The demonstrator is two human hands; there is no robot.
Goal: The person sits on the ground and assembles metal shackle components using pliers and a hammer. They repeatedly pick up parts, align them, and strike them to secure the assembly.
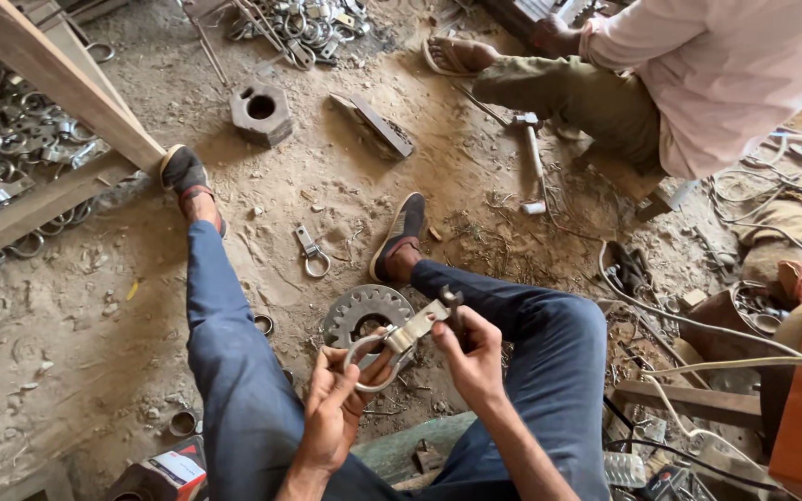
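Note:
I sit on a dirt floor with my legs spread. Both hands hold one metal piece (pixel 399 336): a flat strap joined to a round ring. My left hand (pixel 338 401) grips the ring end, fingers curled around it. My right hand (pixel 472 354) pinches the strap end near a bolt. Under the piece, a toothed metal gear disc (pixel 356 308) lies on the ground between my knees. A second strap-and-ring piece (pixel 311 251) lies on the dirt farther ahead.
Another person (pixel 689 74) squats at the top right in a light shirt. A hammer (pixel 533 167), a hexagonal block (pixel 261 110) and a flat bar (pixel 375 123) lie ahead. Piles of rings (pixel 11 139) sit left behind wooden beams. Cables and clutter fill the right side.

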